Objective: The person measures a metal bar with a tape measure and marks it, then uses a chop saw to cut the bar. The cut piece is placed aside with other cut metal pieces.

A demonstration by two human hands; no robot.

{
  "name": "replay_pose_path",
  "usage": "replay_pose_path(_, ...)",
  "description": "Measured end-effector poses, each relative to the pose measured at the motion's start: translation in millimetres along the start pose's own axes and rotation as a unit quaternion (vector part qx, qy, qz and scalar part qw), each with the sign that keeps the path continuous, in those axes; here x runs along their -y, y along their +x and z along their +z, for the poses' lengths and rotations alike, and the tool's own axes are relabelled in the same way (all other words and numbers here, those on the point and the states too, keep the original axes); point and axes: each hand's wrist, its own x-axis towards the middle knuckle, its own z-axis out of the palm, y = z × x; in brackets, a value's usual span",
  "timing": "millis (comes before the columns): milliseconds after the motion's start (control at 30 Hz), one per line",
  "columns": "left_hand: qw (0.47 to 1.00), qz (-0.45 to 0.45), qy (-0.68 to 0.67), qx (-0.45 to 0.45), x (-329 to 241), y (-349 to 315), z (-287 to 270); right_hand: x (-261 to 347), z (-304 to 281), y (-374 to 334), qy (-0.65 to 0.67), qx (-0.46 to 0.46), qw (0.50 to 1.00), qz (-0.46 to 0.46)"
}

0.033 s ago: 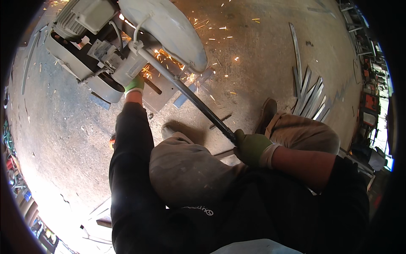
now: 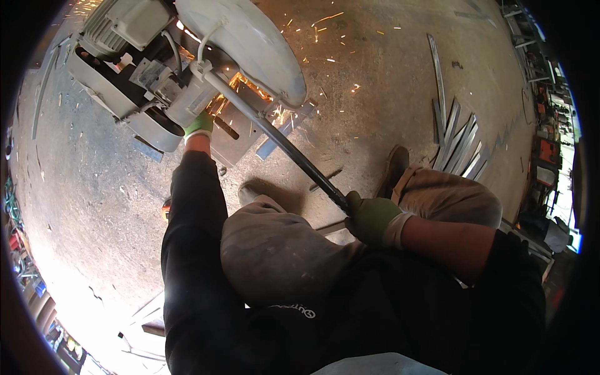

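Observation:
A grey cut-off saw (image 2: 159,94) with a large blade guard (image 2: 247,47) stands at the far left, throwing orange sparks from below the guard. My right hand (image 2: 374,219), in a green glove, is closed around the black end of the saw's long handle (image 2: 294,153). My left hand (image 2: 200,123), gloved too, reaches to the saw's base beside the metal plate (image 2: 231,140). Its fingers are hidden under the machine, so what they hold cannot be seen. Near the left hand, a rusty bar (image 2: 226,129) lies on the plate. A blue-grey metal piece (image 2: 275,140) sticks out beneath the guard.
Several cut metal lengths (image 2: 459,140) lie in a fanned pile on the concrete floor to the right, one long strip (image 2: 437,75) reaching farther out. My boots (image 2: 392,169) stand between pile and saw. An orange item (image 2: 166,209) is beside my left sleeve. Cluttered shelving (image 2: 547,150) lines the right.
The sparks have changed shape and scatter in other places to the right of the guard. My hands, the handle and the saw show no visible movement.

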Motion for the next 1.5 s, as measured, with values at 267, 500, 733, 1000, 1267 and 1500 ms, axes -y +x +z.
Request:
replay_pose_path(267,0.994,-0.034,-0.097,-0.026,-2.1,2.5,0.0,-3.6,4.6,5.3,-0.013,-0.008,1.000,0.005)
replay_pose_path(500,0.988,0.013,-0.095,-0.118,-3.4,0.7,5.2,-7.7,8.2,8.9,-0.014,-0.035,0.999,-0.031)
replay_pose_path(733,0.994,-0.009,-0.075,-0.076,8.0,3.9,17.0,-1.3,0.4,8.9,-0.009,0.001,1.000,-0.001)
replay_pose_path(1000,0.997,-0.046,-0.064,0.020,-6.9,-3.5,-8.0,-2.9,3.4,14.6,-0.010,0.000,1.000,-0.003)
replay_pose_path(1267,0.992,-0.067,-0.054,0.090,-16.7,-7.0,-31.8,-2.3,4.8,17.7,-0.002,0.010,1.000,0.017)
replay_pose_path(1500,0.989,-0.137,-0.032,0.047,-22.1,5.4,-33.1,5.2,0.5,18.0,-0.016,0.014,0.999,0.032)
